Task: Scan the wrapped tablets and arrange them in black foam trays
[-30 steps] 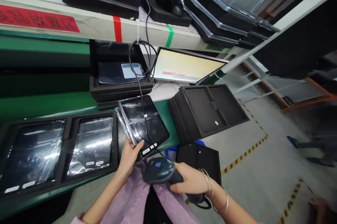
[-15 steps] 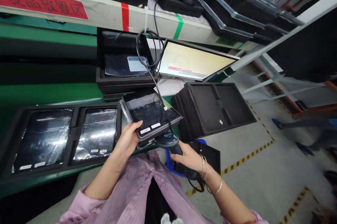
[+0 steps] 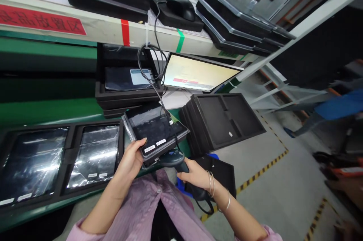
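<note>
Black scanner (image 3: 173, 158), pink striped sleeve (image 3: 141, 210)

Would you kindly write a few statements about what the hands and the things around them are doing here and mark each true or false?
1. The left hand grips a stack of tablets at its near edge. True.
2. The right hand holds a computer mouse. False: it holds a barcode scanner; the mouse sits on the upper shelf.
3. The monitor is lit. True.
4. The black tray right of the tablets is full. False: its compartments are empty.
</note>
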The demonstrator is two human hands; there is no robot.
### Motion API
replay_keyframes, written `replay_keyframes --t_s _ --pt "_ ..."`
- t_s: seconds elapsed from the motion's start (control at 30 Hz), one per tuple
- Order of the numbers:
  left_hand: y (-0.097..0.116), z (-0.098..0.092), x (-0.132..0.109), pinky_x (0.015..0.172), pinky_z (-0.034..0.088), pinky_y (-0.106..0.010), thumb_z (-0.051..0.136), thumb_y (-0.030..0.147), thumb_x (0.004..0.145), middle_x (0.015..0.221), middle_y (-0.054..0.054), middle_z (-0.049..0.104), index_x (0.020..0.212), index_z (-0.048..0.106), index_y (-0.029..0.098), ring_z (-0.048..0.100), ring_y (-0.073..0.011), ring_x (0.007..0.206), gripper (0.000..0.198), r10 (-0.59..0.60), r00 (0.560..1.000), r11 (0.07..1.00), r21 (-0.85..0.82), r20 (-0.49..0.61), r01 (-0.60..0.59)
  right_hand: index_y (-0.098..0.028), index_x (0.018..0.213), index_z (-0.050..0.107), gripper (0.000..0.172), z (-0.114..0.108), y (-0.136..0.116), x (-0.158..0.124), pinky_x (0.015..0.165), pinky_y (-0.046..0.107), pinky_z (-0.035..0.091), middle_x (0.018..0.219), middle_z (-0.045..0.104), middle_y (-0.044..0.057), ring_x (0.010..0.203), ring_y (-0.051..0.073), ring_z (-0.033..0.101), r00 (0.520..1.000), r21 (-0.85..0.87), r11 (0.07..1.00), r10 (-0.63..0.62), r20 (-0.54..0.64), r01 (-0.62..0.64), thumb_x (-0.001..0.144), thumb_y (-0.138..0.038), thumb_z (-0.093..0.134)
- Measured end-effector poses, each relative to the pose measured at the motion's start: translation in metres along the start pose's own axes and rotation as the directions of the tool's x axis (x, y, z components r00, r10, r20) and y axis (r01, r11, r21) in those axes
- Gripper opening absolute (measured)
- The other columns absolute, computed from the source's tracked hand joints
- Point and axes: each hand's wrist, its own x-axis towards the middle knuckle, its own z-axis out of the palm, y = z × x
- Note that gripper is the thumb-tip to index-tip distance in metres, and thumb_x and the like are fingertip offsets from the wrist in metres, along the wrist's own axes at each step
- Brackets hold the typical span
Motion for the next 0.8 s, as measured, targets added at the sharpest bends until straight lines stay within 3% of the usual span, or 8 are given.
replay_keyframes --t_s 0.5,0.8 --pt "-0.002 0.000 0.001 0.069 0.060 -0.031 0.061 0.011 0.077 0.080 -0.007 0.071 0.083 0.065 0.010 0.069 -0.0204 0.078 0.007 -0.004 1.000 1.000 0.000 -0.002 0.004 -0.017 0.091 0.052 0.024 -0.003 0.002 0.002 0.051 0.022 0.042 0.066 0.056 -0.004 0.054 0.011 0.053 1.000 0.011 1.000 -0.005 0.016 0.005 0.068 -0.022 0.058" --pt "-0.003 -0.001 0.003 0.065 0.059 -0.029 0.063 0.014 0.076 0.085 -0.008 0.072 0.086 0.065 0.009 0.069 -0.0198 0.075 0.011 -0.005 1.000 1.000 0.008 -0.010 0.005 -0.017 0.092 0.053 0.024 -0.002 0.008 0.006 0.052 0.023 0.043 0.070 0.058 -0.002 0.056 0.012 0.054 1.000 0.014 1.000 -0.006 0.023 0.006 0.069 -0.022 0.059"
